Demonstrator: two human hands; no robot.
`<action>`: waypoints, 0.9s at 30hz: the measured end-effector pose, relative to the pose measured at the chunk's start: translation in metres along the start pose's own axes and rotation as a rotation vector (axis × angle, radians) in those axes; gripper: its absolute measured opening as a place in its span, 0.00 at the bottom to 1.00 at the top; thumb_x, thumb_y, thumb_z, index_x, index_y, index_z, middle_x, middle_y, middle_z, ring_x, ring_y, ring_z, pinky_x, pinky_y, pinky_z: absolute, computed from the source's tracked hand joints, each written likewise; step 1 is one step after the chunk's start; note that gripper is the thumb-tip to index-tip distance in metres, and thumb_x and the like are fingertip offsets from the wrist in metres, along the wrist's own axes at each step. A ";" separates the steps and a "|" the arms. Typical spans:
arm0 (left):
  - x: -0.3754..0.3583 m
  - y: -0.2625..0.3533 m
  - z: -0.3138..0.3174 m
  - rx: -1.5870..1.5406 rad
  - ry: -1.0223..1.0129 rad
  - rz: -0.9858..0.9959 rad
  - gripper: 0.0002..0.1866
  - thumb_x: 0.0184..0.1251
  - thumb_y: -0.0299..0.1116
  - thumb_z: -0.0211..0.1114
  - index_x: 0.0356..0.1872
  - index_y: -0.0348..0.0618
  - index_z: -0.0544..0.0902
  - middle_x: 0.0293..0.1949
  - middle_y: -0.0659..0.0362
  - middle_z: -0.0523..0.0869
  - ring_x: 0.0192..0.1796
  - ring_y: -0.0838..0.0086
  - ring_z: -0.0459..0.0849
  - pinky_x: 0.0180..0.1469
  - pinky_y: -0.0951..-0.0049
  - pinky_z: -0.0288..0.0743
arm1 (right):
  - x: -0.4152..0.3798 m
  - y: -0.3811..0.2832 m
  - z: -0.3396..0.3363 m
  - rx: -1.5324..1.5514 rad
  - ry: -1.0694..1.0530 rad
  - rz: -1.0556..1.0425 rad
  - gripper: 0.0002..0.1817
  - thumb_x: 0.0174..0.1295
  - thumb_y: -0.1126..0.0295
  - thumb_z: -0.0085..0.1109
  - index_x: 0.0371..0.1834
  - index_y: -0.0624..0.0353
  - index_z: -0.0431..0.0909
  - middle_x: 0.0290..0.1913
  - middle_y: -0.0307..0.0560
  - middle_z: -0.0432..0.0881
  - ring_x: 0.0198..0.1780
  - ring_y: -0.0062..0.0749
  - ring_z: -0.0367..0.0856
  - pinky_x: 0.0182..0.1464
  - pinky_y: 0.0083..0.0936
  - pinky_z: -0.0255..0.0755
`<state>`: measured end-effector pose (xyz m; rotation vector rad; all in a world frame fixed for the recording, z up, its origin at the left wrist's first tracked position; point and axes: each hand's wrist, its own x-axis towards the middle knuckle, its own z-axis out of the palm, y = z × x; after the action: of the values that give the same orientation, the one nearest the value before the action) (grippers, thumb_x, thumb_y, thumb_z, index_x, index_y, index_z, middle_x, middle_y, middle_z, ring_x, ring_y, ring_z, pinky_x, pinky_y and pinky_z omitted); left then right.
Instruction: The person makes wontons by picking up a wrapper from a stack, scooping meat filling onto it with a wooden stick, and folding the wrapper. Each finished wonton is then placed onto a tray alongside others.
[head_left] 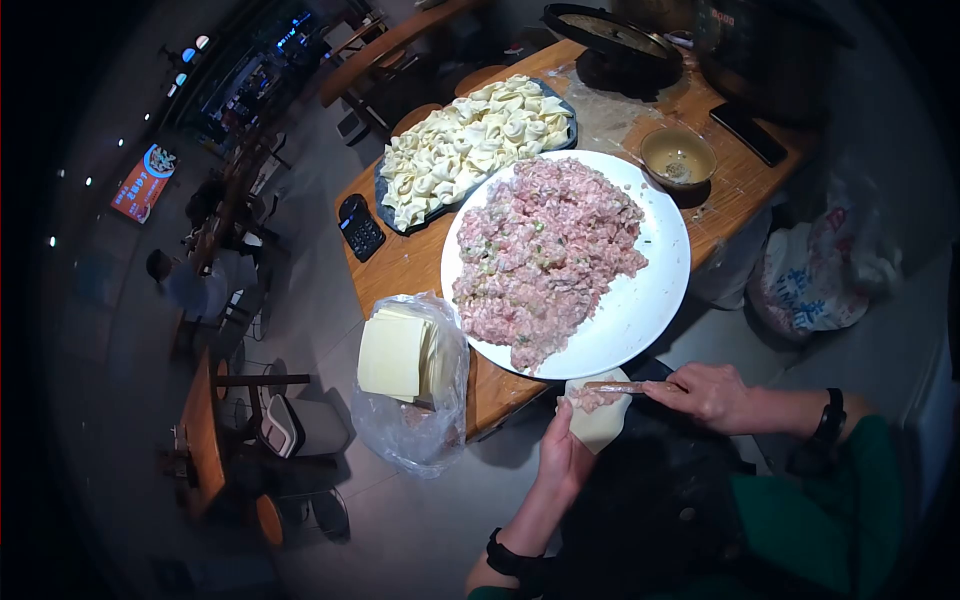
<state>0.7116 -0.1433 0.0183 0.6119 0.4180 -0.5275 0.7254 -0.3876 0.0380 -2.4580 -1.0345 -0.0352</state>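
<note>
My left hand (563, 452) holds a pale square dumpling wrapper (598, 428) just below the big plate's near rim. In my right hand (712, 396) is a thin wooden spatula (618, 387), its flat end pressed against a dab of pink meat filling (594, 399) on the wrapper. Beyond them, a large white plate (652, 300) carries a broad mound of minced meat (550, 250) flecked with green. Left of the plate, a stack of square wrappers (392, 355) rests in a clear plastic bag (415, 440) at the table edge.
Folded dumplings (475, 140) cover a dark tray (572, 112) at the back. A black calculator-like device (360, 228) lies beside it. A small bowl (678, 158), a phone (748, 134) and a round black lid-like object (612, 35) stand behind the plate. White plastic bags (815, 270) sit at right.
</note>
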 end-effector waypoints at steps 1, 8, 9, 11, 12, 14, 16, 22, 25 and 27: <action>-0.003 0.001 -0.004 -0.006 0.007 0.001 0.28 0.76 0.44 0.40 0.69 0.38 0.54 0.67 0.49 0.64 0.69 0.61 0.64 0.70 0.60 0.56 | -0.002 -0.001 -0.002 -0.039 -0.011 0.005 0.36 0.45 0.79 0.58 0.63 0.44 0.69 0.36 0.42 0.77 0.36 0.37 0.79 0.28 0.31 0.73; -0.018 0.006 -0.013 -0.002 0.014 0.149 0.26 0.76 0.41 0.40 0.67 0.32 0.56 0.64 0.45 0.67 0.66 0.59 0.69 0.69 0.59 0.60 | 0.019 -0.004 -0.015 0.620 0.091 0.113 0.16 0.58 0.80 0.57 0.50 0.58 0.81 0.24 0.43 0.82 0.23 0.24 0.80 0.25 0.21 0.73; -0.018 0.007 -0.007 0.051 0.003 0.185 0.26 0.76 0.41 0.40 0.66 0.31 0.57 0.64 0.45 0.67 0.65 0.58 0.69 0.69 0.59 0.60 | 0.026 -0.008 -0.014 0.775 0.036 0.135 0.15 0.60 0.79 0.57 0.51 0.58 0.81 0.24 0.43 0.83 0.22 0.22 0.80 0.25 0.20 0.73; -0.016 0.010 -0.005 0.107 -0.009 0.229 0.26 0.76 0.40 0.40 0.66 0.31 0.58 0.63 0.45 0.68 0.65 0.58 0.70 0.69 0.58 0.60 | 0.035 -0.006 -0.009 0.791 -0.011 0.149 0.14 0.62 0.76 0.57 0.52 0.58 0.80 0.24 0.42 0.83 0.21 0.18 0.78 0.24 0.17 0.72; -0.014 0.013 -0.009 0.079 -0.034 0.259 0.25 0.76 0.40 0.39 0.65 0.31 0.59 0.63 0.45 0.68 0.65 0.58 0.70 0.69 0.58 0.60 | 0.034 -0.001 -0.001 0.811 0.028 0.204 0.13 0.63 0.76 0.57 0.51 0.59 0.81 0.24 0.43 0.83 0.22 0.18 0.79 0.24 0.16 0.71; -0.011 0.017 -0.017 0.049 -0.053 0.301 0.25 0.76 0.40 0.39 0.65 0.30 0.59 0.63 0.45 0.69 0.64 0.58 0.70 0.69 0.58 0.60 | 0.029 0.006 0.002 0.812 0.039 0.299 0.13 0.63 0.76 0.56 0.50 0.59 0.81 0.24 0.41 0.83 0.22 0.16 0.78 0.24 0.15 0.70; -0.010 0.020 -0.022 0.041 -0.057 0.365 0.25 0.76 0.39 0.39 0.65 0.30 0.59 0.62 0.43 0.69 0.64 0.59 0.70 0.69 0.58 0.60 | 0.028 0.004 -0.010 0.829 0.042 0.266 0.13 0.63 0.76 0.56 0.50 0.59 0.81 0.25 0.42 0.83 0.22 0.15 0.78 0.24 0.15 0.70; -0.002 0.033 -0.002 0.169 -0.351 0.414 0.28 0.74 0.44 0.40 0.65 0.32 0.60 0.62 0.41 0.68 0.66 0.52 0.66 0.70 0.54 0.55 | 0.059 -0.008 -0.019 0.889 -0.054 0.166 0.23 0.64 0.79 0.52 0.63 0.53 0.71 0.26 0.41 0.80 0.26 0.18 0.77 0.33 0.19 0.73; 0.001 0.049 0.001 0.239 -0.490 0.514 0.18 0.76 0.43 0.40 0.55 0.42 0.67 0.58 0.39 0.72 0.64 0.46 0.69 0.68 0.48 0.58 | 0.070 -0.004 -0.008 0.645 0.142 -0.118 0.25 0.60 0.82 0.52 0.61 0.52 0.73 0.24 0.43 0.78 0.25 0.24 0.78 0.32 0.21 0.73; 0.003 0.055 0.008 0.289 -0.592 0.568 0.20 0.76 0.44 0.41 0.60 0.45 0.65 0.60 0.39 0.70 0.66 0.47 0.65 0.69 0.46 0.55 | 0.075 -0.010 -0.014 0.462 0.262 -0.177 0.27 0.53 0.83 0.55 0.58 0.51 0.77 0.23 0.42 0.76 0.24 0.29 0.78 0.28 0.22 0.73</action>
<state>0.7470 -0.1111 0.0466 0.7784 -0.3957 -0.2004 0.7744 -0.3379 0.0697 -1.8868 -1.0092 -0.1535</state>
